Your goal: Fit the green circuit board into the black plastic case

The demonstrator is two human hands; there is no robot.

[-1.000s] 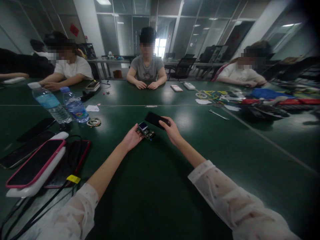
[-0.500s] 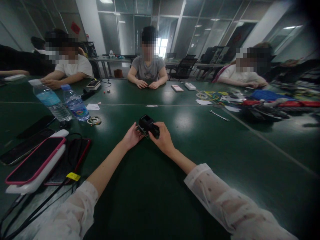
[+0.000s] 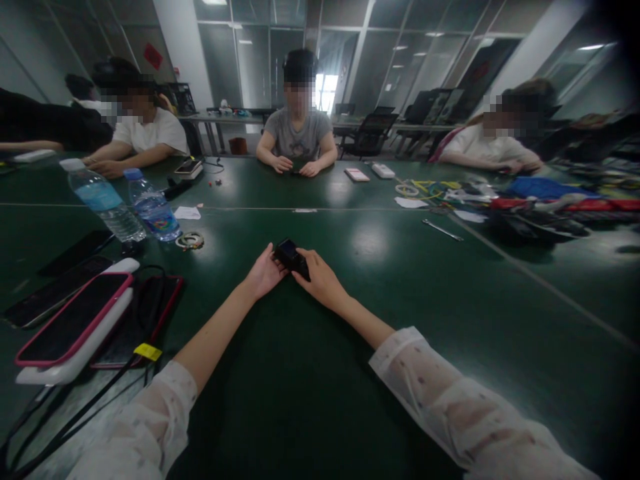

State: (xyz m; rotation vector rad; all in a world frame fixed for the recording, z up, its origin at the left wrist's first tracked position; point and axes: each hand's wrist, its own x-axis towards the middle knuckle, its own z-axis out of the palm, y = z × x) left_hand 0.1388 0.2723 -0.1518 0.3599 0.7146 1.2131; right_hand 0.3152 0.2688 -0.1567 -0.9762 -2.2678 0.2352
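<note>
A small black box-like device (image 3: 291, 256) is held between my two hands above the green table (image 3: 310, 373). My left hand (image 3: 265, 272) has its palm turned up, with its curled fingers at the device's left side. My right hand (image 3: 320, 277) grips the right end with the thumb below and fingers on top. The upper face shows a dark, screen-like square. What lies underneath the device is hidden.
At the left lie a pink-edged phone (image 3: 77, 320), other phones and black cables, with two water bottles (image 3: 155, 207) behind. A tape roll (image 3: 190, 241) is beside them. Right: a wrench (image 3: 443, 230), wires and tools. Three people sit across the table.
The black device has tilted and sits lower, showing its flat dark face. My right hand has shifted slightly left and flattened over it. My left hand has hardly moved.
</note>
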